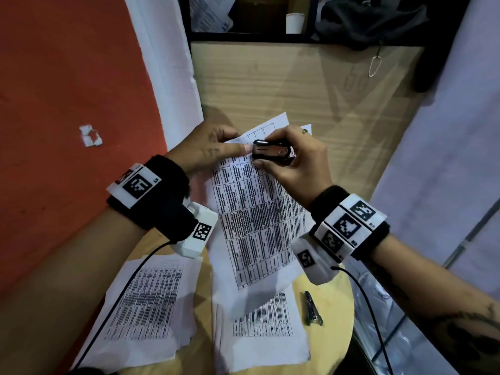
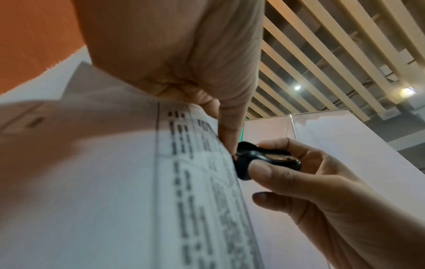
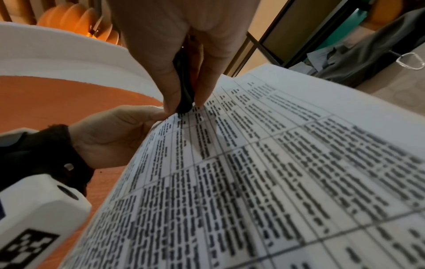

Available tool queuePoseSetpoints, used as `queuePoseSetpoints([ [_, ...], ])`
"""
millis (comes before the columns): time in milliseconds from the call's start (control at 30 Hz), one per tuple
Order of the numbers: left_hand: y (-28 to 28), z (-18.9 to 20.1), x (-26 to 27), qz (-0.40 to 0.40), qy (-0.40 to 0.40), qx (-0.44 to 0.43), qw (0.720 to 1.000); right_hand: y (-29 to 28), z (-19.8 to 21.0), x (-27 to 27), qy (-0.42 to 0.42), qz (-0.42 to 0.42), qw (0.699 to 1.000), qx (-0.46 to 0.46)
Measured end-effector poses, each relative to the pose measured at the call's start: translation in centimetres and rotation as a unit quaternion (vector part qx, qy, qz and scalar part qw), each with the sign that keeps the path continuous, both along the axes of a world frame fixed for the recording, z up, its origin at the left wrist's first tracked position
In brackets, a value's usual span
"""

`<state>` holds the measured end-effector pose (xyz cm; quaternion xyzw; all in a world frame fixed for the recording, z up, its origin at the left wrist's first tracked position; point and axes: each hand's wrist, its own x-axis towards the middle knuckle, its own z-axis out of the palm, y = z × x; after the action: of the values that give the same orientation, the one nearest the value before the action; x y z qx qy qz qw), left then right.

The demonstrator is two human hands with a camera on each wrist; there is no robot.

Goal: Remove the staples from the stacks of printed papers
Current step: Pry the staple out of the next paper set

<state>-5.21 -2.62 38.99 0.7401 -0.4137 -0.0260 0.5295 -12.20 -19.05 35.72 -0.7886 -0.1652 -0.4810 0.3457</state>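
A stack of printed papers [image 1: 254, 217] with table text is held up above the round table. My left hand [image 1: 216, 147] pinches its top left corner, thumb on top. My right hand [image 1: 292, 163] grips a black staple remover [image 1: 270, 152] between thumb and fingers, with its tip pressed at that corner right beside my left thumb. In the left wrist view the staple remover [image 2: 264, 160] meets the paper edge [image 2: 230, 163]. In the right wrist view the remover [image 3: 185, 98] touches the sheet [image 3: 276, 163] next to my left hand [image 3: 119, 134]. The staple itself is hidden.
Two more paper stacks [image 1: 146, 307] [image 1: 262, 334] lie on the yellow round table [image 1: 332, 299], with a dark pen [image 1: 312, 307] at its right. A wooden desk [image 1: 297, 85] stands behind, an orange wall [image 1: 54, 104] to the left, a white cup [image 1: 295, 23] on a far shelf.
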Motion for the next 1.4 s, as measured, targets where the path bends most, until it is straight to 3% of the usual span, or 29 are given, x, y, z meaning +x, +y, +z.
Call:
queuePoseSetpoints([
  [267, -0.2, -0.3, 0.3, 0.085, -0.113, 0.036, 0.989, 0.0, -0.1, -0.1, -0.008, 0.014, 1.000, 0.016],
  [400, -1.0, -0.4, -0.3, 0.184, -0.240, 0.084, 0.949, 0.0, -0.3, 0.2, -0.033, -0.031, 0.999, -0.013],
  [500, -1.5, -0.5, -0.8, 0.230, -0.287, 0.090, 0.925, 0.1, -0.4, 0.5, -0.043, -0.047, 0.998, -0.021],
  [767, -1.8, -1.2, -0.9, 0.257, -0.311, 0.109, 0.909, 0.0, -1.1, 0.4, -0.034, -0.078, 0.995, -0.043],
  [900, -1.0, -1.5, -0.5, 0.274, -0.282, 0.109, 0.913, -0.8, -1.0, -0.1, -0.012, -0.079, 0.996, -0.028],
  [1067, -0.4, -1.5, 0.0, 0.262, -0.263, 0.101, 0.923, -1.1, -2.5, -0.4, 0.084, -0.103, 0.991, -0.032],
  [1233, -0.1, -1.8, 0.6, 0.235, -0.249, 0.128, 0.931, -1.7, -4.1, -0.4, 0.245, -0.190, 0.950, -0.034],
  [1400, 0.1, -2.4, 1.4, 0.216, -0.212, 0.126, 0.945, -2.9, -4.8, 0.4, 0.310, -0.163, 0.937, 0.018],
])
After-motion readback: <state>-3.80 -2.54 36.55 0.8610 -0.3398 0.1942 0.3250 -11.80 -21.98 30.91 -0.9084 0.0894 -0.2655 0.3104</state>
